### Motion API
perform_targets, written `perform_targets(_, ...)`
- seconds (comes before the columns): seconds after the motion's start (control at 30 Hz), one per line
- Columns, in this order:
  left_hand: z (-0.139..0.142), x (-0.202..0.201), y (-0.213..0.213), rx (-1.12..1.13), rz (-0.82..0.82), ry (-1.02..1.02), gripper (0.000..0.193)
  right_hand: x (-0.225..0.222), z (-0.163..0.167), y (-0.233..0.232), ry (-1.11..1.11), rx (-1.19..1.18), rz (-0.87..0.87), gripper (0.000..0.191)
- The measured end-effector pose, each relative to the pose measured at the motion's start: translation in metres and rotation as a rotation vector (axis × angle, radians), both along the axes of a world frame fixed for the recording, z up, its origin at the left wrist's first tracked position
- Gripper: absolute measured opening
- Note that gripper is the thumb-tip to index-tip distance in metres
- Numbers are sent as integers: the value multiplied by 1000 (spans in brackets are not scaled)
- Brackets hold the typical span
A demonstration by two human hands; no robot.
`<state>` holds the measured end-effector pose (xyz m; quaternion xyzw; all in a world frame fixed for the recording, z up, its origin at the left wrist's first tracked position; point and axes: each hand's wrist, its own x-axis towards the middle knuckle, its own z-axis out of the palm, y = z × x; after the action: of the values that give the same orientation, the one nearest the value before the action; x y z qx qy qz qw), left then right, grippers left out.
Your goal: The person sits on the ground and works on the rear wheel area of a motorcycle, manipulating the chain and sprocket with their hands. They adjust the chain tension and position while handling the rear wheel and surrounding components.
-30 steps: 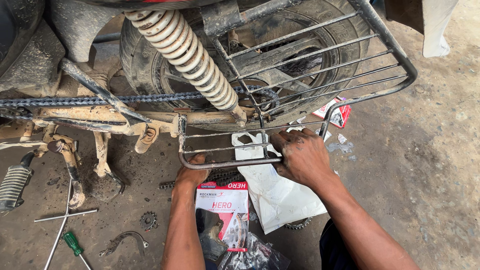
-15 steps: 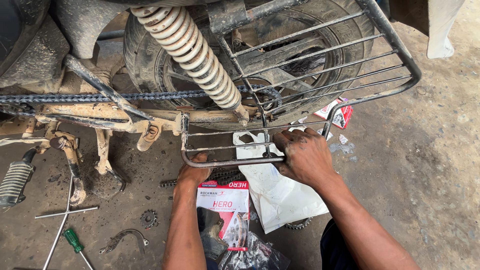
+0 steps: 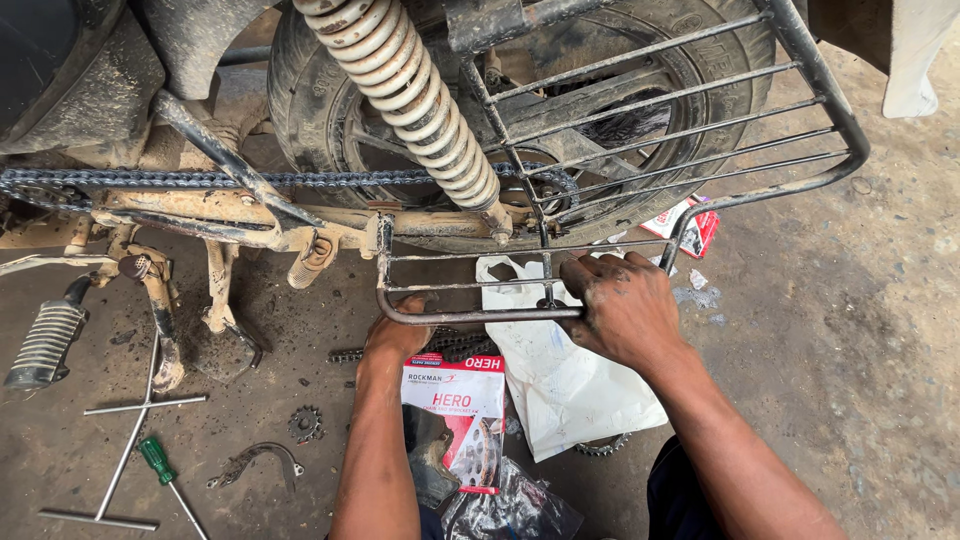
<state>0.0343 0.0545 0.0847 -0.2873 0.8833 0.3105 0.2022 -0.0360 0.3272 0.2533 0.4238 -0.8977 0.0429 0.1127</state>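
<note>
Looking down at a motorcycle's rear wheel (image 3: 330, 90), raised over a dirty concrete floor (image 3: 850, 330), with a cream coil shock absorber (image 3: 410, 100) slanting across it and a drive chain (image 3: 200, 178) running leftward. Hanging beside the wheel, a rusty steel-bar side guard (image 3: 690, 130), its lower rail sitting just above the floor. Gripping that lower rail: right hand (image 3: 625, 310) clenched over the bar from above, left hand (image 3: 398, 335) curled under the rounded corner. Likely handling as stiff, fairly heavy and gritty rather than slippery; best held at the thick outer rail, as both hands are doing. Lying beneath, a white plastic bag (image 3: 570, 385) and a red-and-white parts packet (image 3: 455, 400). Resting further left, a T-handle wrench (image 3: 120, 440), a green screwdriver (image 3: 160, 465) and 1 small sprocket (image 3: 305, 423).
</note>
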Motion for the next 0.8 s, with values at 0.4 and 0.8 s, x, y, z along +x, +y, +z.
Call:
perform_targets(0.4, 3, 2, 1, 18, 21, 13, 48, 1, 1, 0, -8, -7, -2, 30)
perform_targets(0.8, -1, 1, 2, 11, 14, -13, 48, 0, 2, -1, -51, 64, -42, 31)
